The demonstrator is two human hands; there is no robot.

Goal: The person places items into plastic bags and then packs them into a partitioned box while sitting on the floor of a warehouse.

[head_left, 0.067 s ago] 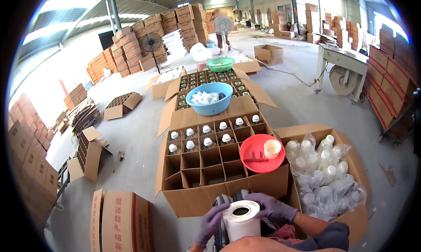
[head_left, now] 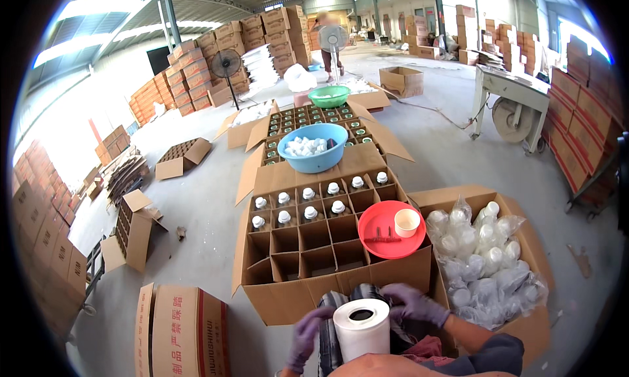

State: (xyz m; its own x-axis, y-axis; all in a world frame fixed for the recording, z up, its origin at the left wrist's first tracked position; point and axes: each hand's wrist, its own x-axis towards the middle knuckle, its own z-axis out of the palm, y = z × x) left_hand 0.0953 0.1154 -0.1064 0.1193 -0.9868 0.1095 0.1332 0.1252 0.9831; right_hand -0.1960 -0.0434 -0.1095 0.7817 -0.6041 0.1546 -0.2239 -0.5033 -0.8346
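A white roll with a dark hollow core (head_left: 362, 334) stands upright at my lap, close to my body. My left hand (head_left: 306, 334), in a purple glove, is just left of the roll with its fingers stretched toward the rim. On the other side, my right hand (head_left: 419, 306), gloved alike, has its fingers spread near the roll's upper right. Both hands look open and hold nothing. Beyond them is a divided carton (head_left: 334, 282); white-capped bottles (head_left: 338, 208) fill its far cells. A red plate (head_left: 377, 246) with a cream cup (head_left: 407, 223) and small dark pieces rests on its right corner.
To my right, an open carton (head_left: 542, 272) holds plastic-wrapped bottles (head_left: 485, 252). A blue basin (head_left: 314, 162) of white caps and a green basin (head_left: 329, 96) sit farther along the cartons. A closed carton (head_left: 177, 331) stands at left. A person (head_left: 325, 33) is behind a fan (head_left: 333, 40).
Both my hands have drawn slightly outward, away from the roll's sides, and their fingers have opened. The roll has stayed nearly in place.
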